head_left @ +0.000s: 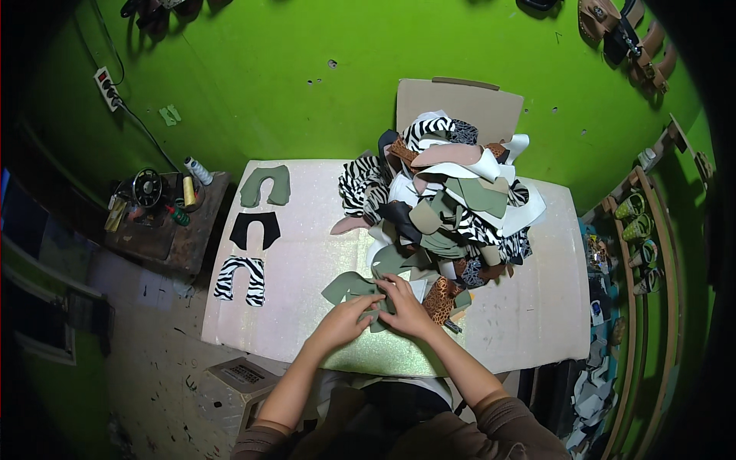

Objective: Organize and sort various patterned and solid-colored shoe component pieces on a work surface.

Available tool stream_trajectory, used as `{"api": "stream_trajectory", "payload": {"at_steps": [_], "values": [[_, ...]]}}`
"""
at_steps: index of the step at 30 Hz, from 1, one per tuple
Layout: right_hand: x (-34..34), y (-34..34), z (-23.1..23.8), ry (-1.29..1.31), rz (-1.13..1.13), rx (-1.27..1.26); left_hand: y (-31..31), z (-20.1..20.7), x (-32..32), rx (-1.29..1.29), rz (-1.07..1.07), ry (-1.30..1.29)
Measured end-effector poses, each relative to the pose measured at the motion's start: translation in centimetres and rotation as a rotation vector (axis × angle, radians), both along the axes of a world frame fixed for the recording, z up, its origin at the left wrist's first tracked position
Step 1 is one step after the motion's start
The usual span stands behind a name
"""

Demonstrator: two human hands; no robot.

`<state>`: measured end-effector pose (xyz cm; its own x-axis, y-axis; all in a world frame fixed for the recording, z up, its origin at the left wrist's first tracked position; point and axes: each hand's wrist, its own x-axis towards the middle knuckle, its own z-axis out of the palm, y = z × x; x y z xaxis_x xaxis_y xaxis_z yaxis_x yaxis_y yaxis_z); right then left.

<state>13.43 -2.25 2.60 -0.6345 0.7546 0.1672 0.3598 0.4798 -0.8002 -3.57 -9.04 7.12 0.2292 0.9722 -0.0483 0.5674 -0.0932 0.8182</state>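
Both my hands meet at the near middle of the table, over olive-green cut leather-like pieces [343,289]. My left hand [346,320] has its fingers closed on the near edge of these pieces. My right hand [405,308] grips them from the other side, fingers bent and close to the left fingertips. How many layers lie between the fingers is hidden. Just beyond rises a large heap of cut pieces [441,238] in green, white, zebra-striped, black, pink and leopard print. A leopard-print piece [439,300] lies right beside my right hand.
At the table's left stand three groups of U-shaped pieces: green [251,188], black [254,228] and zebra-striped [227,282]. A cardboard box [460,105] is behind the heap. A sewing machine [147,188] stands far left; a shoe rack [636,222] lines the right.
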Motion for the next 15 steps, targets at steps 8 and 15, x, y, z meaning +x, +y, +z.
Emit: {"api": "stream_trajectory", "payload": {"at_steps": [8, 15], "values": [[-1.8, 0.5, 0.3, -0.120, 0.345, -0.002, -1.7, 1.9, -4.5, -0.049, 0.292, -0.058], [-4.7, -2.6, -1.1, -0.018, 0.232, -0.588, -5.3, -2.1, -10.5, -0.257, 0.441, -0.048]]}}
